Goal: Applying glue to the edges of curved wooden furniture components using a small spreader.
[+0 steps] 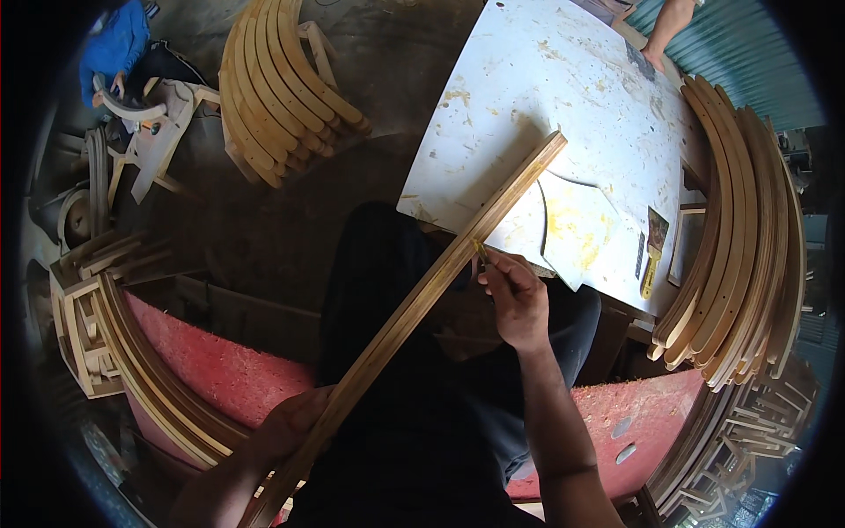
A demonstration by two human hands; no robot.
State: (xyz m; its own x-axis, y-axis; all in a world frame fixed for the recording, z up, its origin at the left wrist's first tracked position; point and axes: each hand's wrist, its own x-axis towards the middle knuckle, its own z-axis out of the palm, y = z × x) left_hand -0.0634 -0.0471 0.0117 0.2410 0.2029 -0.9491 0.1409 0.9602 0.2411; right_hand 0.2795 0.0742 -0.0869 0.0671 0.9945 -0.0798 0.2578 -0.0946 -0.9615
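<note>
A long wooden strip (418, 295) runs slantwise across my lap, its far end raised over the white worktable (493, 79). My left hand (295, 415) is closed around its lower part, near my body. Halfway along the strip, my right hand (519, 299) pinches a small thin tool (481, 253) with yellow paste at its tip, which meets the strip's edge. Most of that tool is hidden by my fingers, so its exact kind does not show. Beside the strip, a thin pale board (576, 220) smeared with yellow paste lies on the table.
A putty knife (654, 255) lies at the table's right edge. Curved wooden pieces are stacked at the right (735, 229) and far left (273, 88). Red panels (216, 352) flank me. A co-worker in blue (119, 48) handles a curved piece; another person's arm (669, 31) reaches the table.
</note>
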